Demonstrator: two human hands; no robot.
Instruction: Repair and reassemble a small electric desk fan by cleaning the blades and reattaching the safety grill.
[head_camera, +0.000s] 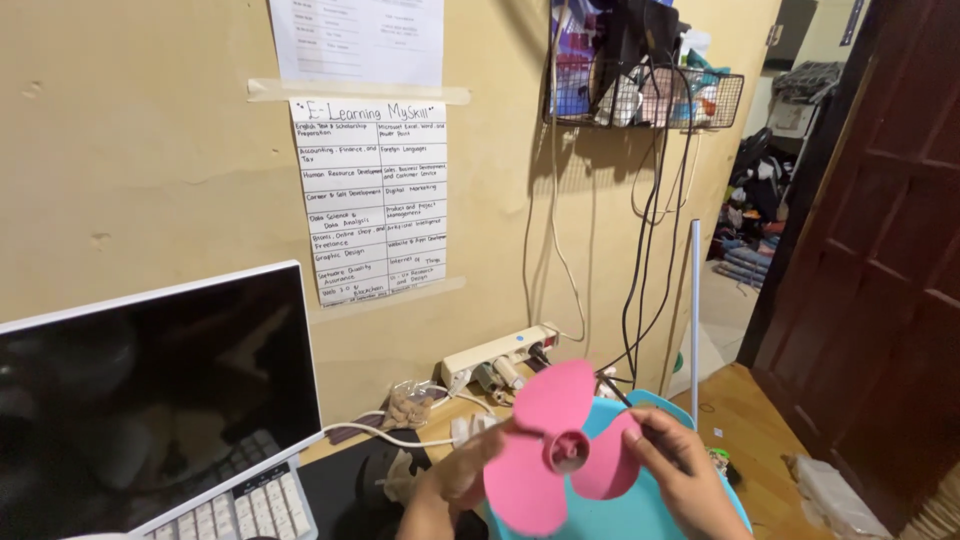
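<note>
1. Head view, hands: I see my left hand (462, 470) clasping the left blade of a pink fan propeller (560, 447), fingers partly hidden behind it.
2. My right hand (685, 470) pinches the right blade — thumb on its front face.
3. Propeller sits low in the middle, tilted toward me, over a light blue fan body (640, 515).
4. Around it: a dark monitor (150, 390) and white keyboard (245, 510) at left — a white power strip (495, 352) against the tan wall, with a wire basket (645, 95) above and a brown door (880, 250) at right.
</note>
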